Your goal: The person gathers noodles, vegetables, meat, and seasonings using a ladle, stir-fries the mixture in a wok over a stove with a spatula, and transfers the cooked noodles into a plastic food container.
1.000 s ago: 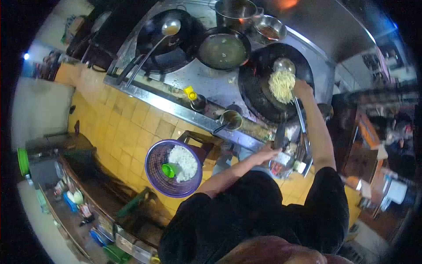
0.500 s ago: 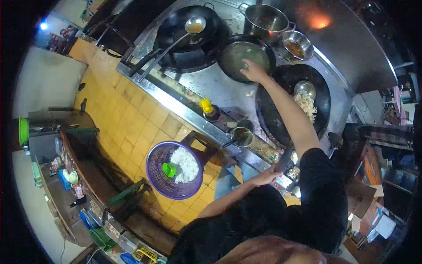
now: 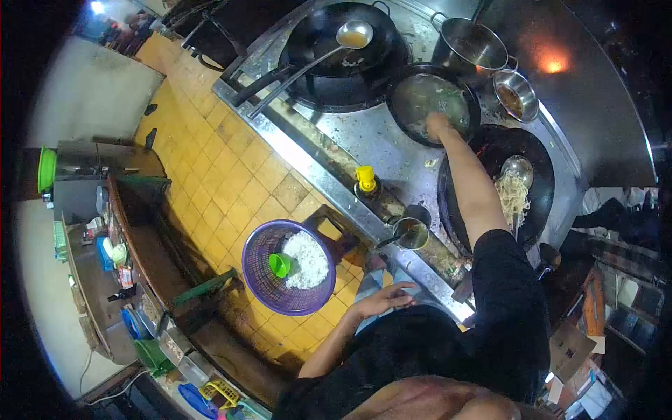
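My right hand (image 3: 439, 127) is at the near rim of a dark pan (image 3: 420, 98) of cloudy liquid. Its fingers look bunched together and point down into the liquid; anything in them is hidden. My left hand (image 3: 383, 301) hovers before my body with loosely stretched fingers and nothing in it. It is apart from the wok handle (image 3: 463, 285) to its right. Under my right forearm sits the black wok (image 3: 542, 157), holding pale noodles (image 3: 513, 199) and a metal ladle (image 3: 518, 169).
A second wok (image 3: 308, 42) bears a long ladle (image 3: 355, 35) with brownish liquid. Behind are a steel pot (image 3: 474, 47) and a small metal bowl (image 3: 516, 94). A yellow-capped bottle (image 3: 366, 178) and a cup (image 3: 411, 234) line the stove edge. A purple basket (image 3: 255, 280) holds rice and a green scoop.
My left hand has let go of the wok handle and moved left towards my body. My right hand has gone from open above the pan to bunched at its near side. The view has shifted.
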`<state>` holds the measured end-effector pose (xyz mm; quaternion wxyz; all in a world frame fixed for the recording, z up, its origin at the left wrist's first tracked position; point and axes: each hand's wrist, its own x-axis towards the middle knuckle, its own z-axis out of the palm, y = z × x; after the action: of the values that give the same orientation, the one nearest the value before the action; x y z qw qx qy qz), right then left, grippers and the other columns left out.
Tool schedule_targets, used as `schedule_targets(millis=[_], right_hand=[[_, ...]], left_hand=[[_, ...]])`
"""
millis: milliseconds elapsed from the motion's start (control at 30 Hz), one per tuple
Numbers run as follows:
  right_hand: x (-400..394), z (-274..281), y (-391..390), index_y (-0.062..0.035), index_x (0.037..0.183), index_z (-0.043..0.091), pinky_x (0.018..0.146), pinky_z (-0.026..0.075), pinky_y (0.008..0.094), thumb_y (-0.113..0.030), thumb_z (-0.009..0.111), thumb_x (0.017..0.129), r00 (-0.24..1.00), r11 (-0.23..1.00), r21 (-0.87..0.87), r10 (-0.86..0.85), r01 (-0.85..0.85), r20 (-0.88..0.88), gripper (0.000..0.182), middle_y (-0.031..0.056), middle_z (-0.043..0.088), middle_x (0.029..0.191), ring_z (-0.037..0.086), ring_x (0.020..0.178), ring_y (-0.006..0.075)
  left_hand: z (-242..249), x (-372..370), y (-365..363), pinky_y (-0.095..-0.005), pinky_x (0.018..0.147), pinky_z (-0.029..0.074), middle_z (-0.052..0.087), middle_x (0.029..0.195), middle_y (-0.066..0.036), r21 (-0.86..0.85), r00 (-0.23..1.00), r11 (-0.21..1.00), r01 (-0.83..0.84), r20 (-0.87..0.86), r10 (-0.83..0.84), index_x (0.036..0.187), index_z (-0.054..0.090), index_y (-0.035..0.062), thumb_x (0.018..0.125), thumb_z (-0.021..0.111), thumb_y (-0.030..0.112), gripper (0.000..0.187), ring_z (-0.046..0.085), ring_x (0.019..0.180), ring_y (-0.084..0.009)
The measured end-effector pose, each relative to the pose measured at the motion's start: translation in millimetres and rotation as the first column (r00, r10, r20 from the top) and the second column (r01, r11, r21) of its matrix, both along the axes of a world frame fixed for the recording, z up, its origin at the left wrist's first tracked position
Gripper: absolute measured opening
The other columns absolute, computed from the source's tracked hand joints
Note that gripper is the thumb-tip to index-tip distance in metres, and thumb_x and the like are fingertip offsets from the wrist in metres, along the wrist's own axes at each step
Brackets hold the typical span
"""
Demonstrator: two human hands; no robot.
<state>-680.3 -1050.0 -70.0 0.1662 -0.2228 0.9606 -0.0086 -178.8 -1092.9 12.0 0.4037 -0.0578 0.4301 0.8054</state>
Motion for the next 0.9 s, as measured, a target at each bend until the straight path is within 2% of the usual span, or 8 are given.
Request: schedule_targets(millis=[100,167,233,367,433,567,767,900], right_hand=[[3.9,4.7,0.5,0.0009,0.105,0.067,0.088,0.050,0.0472,-0.009,0.056,0.082,0.994,0.993,0.068,0.091,-0.095,0.053,0.027,0.0260,0.062,0.111,0.062,0.104,0.0400],[10.4,10.5,3.2,0.0023,0.106,0.065,0.089,0.050,0.0482,-0.007,0.048,0.085,0.997,0.996,-0.089,-0.026,0.020,-0.068,0.029,0.0272,0.061,0.112,0.061,0.105,0.0414],[8.8,11.7,-2.7,0.0038,0.106,0.064,0.091,0.048,0.0508,-0.005,0.043,0.087,0.999,1.000,-0.008,0.015,-0.015,0.029,0.030,0.0289,0.060,0.114,0.059,0.106,0.0440],[3.7,1.0,-3.8,0.0019,0.105,0.067,0.087,0.051,0.0496,-0.007,0.045,0.087,0.968,0.971,0.028,0.238,-0.236,-0.078,0.030,0.0252,0.061,0.115,0.062,0.102,0.0419],[7.1,3.6,-6.8,0.0008,0.104,0.068,0.084,0.053,0.0470,-0.010,0.045,0.087,0.993,0.989,0.102,0.111,-0.107,-0.033,0.030,0.0239,0.061,0.116,0.064,0.100,0.0394],[14.2,16.1,-9.4,0.0008,0.102,0.068,0.084,0.053,0.0465,-0.012,0.045,0.088,0.988,0.983,0.095,0.156,-0.156,0.009,0.030,0.0240,0.062,0.114,0.064,0.101,0.0384],[3.4,-13.7,-7.5,0.0000,0.098,0.070,0.083,0.054,0.0462,-0.011,0.046,0.087,0.998,0.999,-0.046,-0.021,0.018,-0.066,0.028,0.0242,0.065,0.108,0.065,0.100,0.0372],[12.8,-0.9,-20.0,-0.0019,0.095,0.070,0.085,0.053,0.0461,-0.010,0.046,0.087,0.976,0.976,0.091,0.205,-0.198,-0.074,0.027,0.0245,0.065,0.108,0.064,0.100,0.0375]], left_hand=[[1.6,9.8,-7.9,-0.0314,0.096,0.041,0.058,0.114,-0.009,-0.002,0.994,0.994,-0.107,0.030,0.107,0.139,0.037,0.0087,0.097,0.054,0.027,0.048,0.053,0.111,-0.0166],[-2.3,21.1,-9.6,-0.0318,0.097,0.041,0.058,0.114,-0.009,0.008,0.987,0.987,-0.159,0.032,0.159,0.138,0.037,0.0076,0.097,0.054,0.026,0.048,0.053,0.111,-0.0169],[-5.7,29.0,-10.2,-0.0329,0.096,0.042,0.058,0.115,-0.009,-0.031,0.979,0.979,-0.201,0.030,0.202,0.136,0.038,0.0054,0.097,0.055,0.023,0.047,0.053,0.111,-0.0178],[1.9,39.4,-17.3,-0.0335,0.096,0.042,0.057,0.117,-0.010,-0.064,0.951,0.957,-0.282,0.112,0.287,0.136,0.038,0.0041,0.096,0.055,0.022,0.046,0.054,0.111,-0.0188],[8.1,42.7,-23.0,-0.0339,0.096,0.043,0.057,0.118,-0.011,-0.091,0.940,0.948,-0.304,0.136,0.314,0.136,0.039,0.0041,0.097,0.055,0.022,0.046,0.055,0.111,-0.0194],[7.5,53.5,-31.1,-0.0323,0.096,0.042,0.059,0.114,-0.009,-0.177,0.931,0.933,-0.312,0.140,0.338,0.136,0.040,0.0047,0.095,0.058,0.029,0.051,0.054,0.109,-0.0175],[4.4,63.0,-38.7,-0.0346,0.096,0.042,0.059,0.118,-0.011,-0.235,0.930,0.923,-0.305,0.137,0.342,0.137,0.039,0.0057,0.094,0.059,0.027,0.052,0.054,0.111,-0.0190],[6.4,63.1,-43.2,-0.0322,0.095,0.041,0.059,0.117,-0.010,-0.250,0.930,0.920,-0.303,0.135,0.343,0.137,0.039,0.0061,0.094,0.060,0.025,0.051,0.054,0.110,-0.0175]])
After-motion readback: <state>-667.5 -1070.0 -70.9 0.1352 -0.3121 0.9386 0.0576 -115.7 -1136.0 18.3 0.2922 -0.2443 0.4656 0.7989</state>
